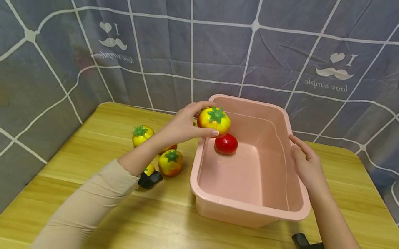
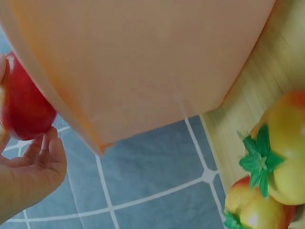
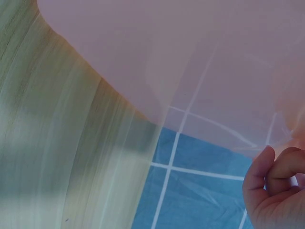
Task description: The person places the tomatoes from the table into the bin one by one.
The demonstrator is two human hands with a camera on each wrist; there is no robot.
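My left hand grips a yellow tomato with a green star-shaped top, above the left rim of a pink basin. From below, in the left wrist view, that tomato looks red. Inside the basin lies a smooth red tomato, near the left wall. My right hand holds the basin's right rim, with its fingers curled at the edge in the right wrist view.
Left of the basin, several yellow-red tomatoes sit on the wooden table, partly behind my left forearm. Grey checked cloth hangs behind the table. Black wrist straps show on both arms.
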